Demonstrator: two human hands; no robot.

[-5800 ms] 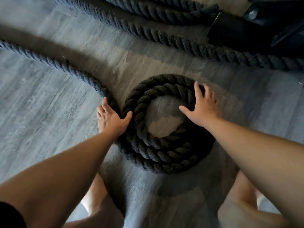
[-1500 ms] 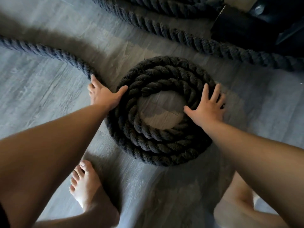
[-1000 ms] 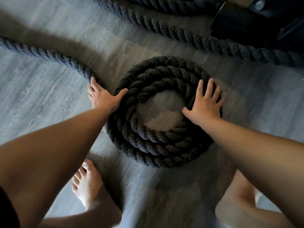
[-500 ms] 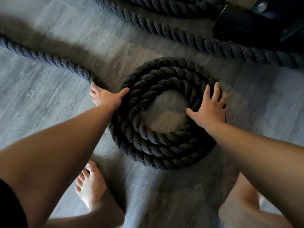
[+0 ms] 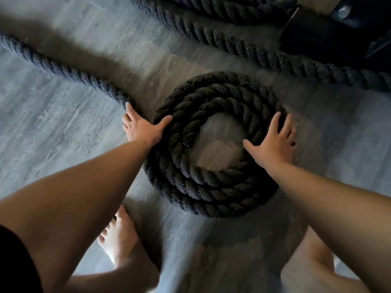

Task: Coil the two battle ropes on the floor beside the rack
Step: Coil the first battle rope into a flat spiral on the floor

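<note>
In the head view, a rope coil point(image 5: 190, 182) is laid on the floor point(image 5: 53, 134), its loose end point(image 5: 63, 68) trailing left. The left hand point(image 5: 141, 129) is pressed flat against the coil's left edge; the right hand point(image 5: 273, 142) is spread flat on its right side. A second rope point(image 5: 264, 53) is stretched behind.

Thick dark twisted rope coil point(image 5: 213, 182), flat spiral on the floor, loose tail point(image 5: 63, 70) trailing up-left, second rope point(image 5: 264, 53) stretched uncoiled behind

Dim, soft shadows on floor point(image 5: 63, 127); lower edge blurred, wide-angle bending.
</note>
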